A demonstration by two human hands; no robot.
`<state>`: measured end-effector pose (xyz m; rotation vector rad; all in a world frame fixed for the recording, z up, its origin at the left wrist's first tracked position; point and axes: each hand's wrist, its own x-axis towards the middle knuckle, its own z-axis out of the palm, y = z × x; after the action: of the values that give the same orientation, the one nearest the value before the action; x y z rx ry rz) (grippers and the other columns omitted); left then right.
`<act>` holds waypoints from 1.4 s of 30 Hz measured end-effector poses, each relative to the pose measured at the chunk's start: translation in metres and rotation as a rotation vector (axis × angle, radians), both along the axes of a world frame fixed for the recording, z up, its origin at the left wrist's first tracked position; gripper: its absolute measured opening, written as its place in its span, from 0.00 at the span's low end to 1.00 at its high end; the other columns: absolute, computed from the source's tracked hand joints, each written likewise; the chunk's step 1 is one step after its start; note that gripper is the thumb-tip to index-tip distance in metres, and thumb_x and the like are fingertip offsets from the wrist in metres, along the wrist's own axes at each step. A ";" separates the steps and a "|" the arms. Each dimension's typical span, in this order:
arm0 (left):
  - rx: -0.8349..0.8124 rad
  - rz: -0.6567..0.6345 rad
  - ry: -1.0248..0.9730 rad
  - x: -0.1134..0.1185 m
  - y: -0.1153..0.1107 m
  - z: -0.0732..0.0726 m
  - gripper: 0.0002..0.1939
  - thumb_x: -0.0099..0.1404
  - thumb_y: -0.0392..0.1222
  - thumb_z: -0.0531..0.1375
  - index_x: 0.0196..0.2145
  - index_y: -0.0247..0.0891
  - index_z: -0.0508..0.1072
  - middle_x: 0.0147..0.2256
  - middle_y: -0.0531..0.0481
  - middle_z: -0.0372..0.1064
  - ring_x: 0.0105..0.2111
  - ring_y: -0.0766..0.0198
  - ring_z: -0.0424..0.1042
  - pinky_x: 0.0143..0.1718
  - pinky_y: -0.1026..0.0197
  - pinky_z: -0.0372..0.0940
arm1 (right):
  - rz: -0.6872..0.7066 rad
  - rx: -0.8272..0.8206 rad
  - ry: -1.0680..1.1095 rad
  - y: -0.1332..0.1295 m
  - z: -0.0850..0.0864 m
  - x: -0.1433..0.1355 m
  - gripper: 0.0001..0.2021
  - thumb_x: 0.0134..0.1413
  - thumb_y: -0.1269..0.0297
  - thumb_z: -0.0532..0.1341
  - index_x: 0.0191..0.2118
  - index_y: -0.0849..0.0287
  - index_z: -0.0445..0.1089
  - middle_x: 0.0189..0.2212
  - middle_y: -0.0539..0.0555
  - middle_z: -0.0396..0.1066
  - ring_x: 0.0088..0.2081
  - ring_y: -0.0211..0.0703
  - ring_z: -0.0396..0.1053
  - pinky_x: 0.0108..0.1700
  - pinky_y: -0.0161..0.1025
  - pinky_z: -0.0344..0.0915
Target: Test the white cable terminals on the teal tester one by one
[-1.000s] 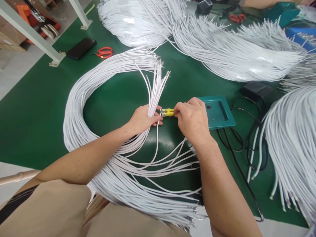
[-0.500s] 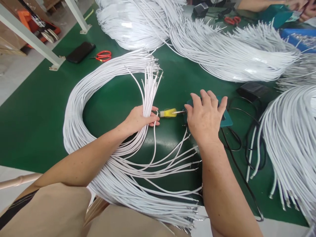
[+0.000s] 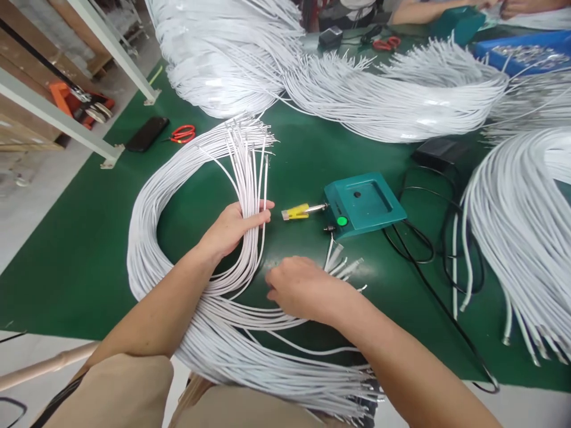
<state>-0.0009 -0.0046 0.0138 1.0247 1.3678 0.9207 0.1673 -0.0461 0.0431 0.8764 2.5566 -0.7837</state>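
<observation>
My left hand (image 3: 234,226) is closed round an upright bunch of white cables (image 3: 250,184), its thumb across the front. The bunch belongs to a large loop of cables lying on the green table. Lower right of it, my right hand (image 3: 306,288) is over several loose cable ends (image 3: 343,267), its fingers curled together; what they pinch is hidden. Between and above my hands, a teal device (image 3: 368,202) with a lit green button rests on the table. From its left side a metal shaft with a yellow tip (image 3: 295,212) points towards my left hand, apart from it.
More cable bundles (image 3: 392,107) lie at the back and right (image 3: 517,238). Black cords (image 3: 423,285) run right of the device. Red-handled scissors (image 3: 182,134) and a black phone (image 3: 147,134) lie by a metal post. Across the table are a blue tray (image 3: 526,50) and another person's arms.
My right hand has left the teal device and moved left and towards me, over the loose cables. My left hand keeps the bunch, now slightly farther from the yellow tip. The view has shifted.
</observation>
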 end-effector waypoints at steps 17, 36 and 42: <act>-0.045 -0.206 -0.068 0.029 -0.023 0.003 0.16 0.50 0.44 0.69 0.32 0.35 0.70 0.32 0.49 0.74 0.30 0.65 0.73 0.39 0.60 0.68 | -0.792 0.138 0.457 0.011 0.042 0.128 0.08 0.54 0.67 0.58 0.29 0.58 0.75 0.24 0.47 0.74 0.27 0.35 0.68 0.33 0.33 0.59; 0.165 -0.552 0.295 0.079 -0.025 0.051 0.16 0.51 0.49 0.68 0.33 0.36 0.75 0.29 0.48 0.74 0.31 0.62 0.73 0.39 0.58 0.66 | -1.012 0.298 0.584 -0.040 -0.035 0.143 0.09 0.54 0.70 0.58 0.36 0.57 0.77 0.36 0.51 0.78 0.35 0.40 0.73 0.42 0.37 0.65; 0.213 -0.565 0.650 0.101 -0.028 0.030 0.10 0.51 0.48 0.65 0.27 0.38 0.76 0.22 0.51 0.71 0.24 0.62 0.69 0.32 0.58 0.62 | -1.085 0.275 0.645 -0.054 -0.031 0.145 0.07 0.51 0.70 0.60 0.32 0.57 0.77 0.31 0.49 0.78 0.33 0.39 0.72 0.40 0.36 0.64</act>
<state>0.1003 -0.0326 0.0434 1.8653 1.3811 0.3102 0.3124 -0.1001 0.0120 2.5432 2.5747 -1.1163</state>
